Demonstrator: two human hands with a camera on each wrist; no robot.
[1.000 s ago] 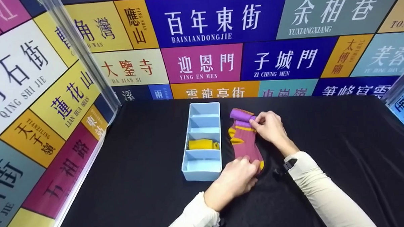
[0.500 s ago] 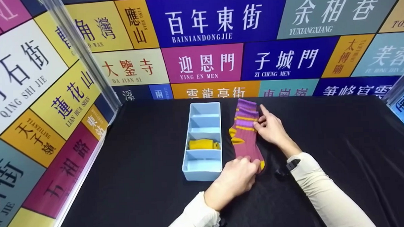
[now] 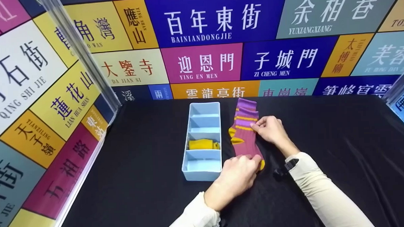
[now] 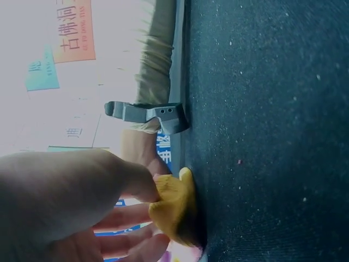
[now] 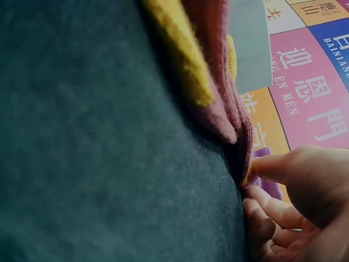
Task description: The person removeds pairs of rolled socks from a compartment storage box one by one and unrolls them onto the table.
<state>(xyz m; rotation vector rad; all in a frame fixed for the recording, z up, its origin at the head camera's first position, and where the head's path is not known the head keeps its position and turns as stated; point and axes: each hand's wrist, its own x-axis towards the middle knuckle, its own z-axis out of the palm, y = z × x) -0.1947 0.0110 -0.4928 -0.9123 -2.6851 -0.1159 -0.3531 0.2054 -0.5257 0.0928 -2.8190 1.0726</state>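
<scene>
A pair of pink socks [image 3: 246,139] with purple cuffs, yellow stripes and yellow heels lies flat on the black cloth, one overlapping the other. At the toe end, my left hand [image 3: 239,172] pinches the yellow toe [image 4: 174,210] between thumb and fingers, as the left wrist view shows. Beside the striped cuff, the right hand [image 3: 271,129] pinches the sock's right edge with thumb and fingertips. Up close in the right wrist view, the ribbed pink edge [image 5: 240,117] runs into those fingertips, with a bit of purple cuff [image 5: 267,185] behind them.
Left of the socks stands a light blue box [image 3: 202,176] divided into several compartments. One holds a rolled yellow bundle [image 3: 203,144]. A wall of coloured panels with lettering [image 3: 207,63] borders the black-covered table [image 3: 136,169] at the back and sides.
The purple cuff, folded down a second ago, now lies unfolded toward the back. The right hand let it go, with fingers extended, and now pinches the edge lower down. The left hand stays put.
</scene>
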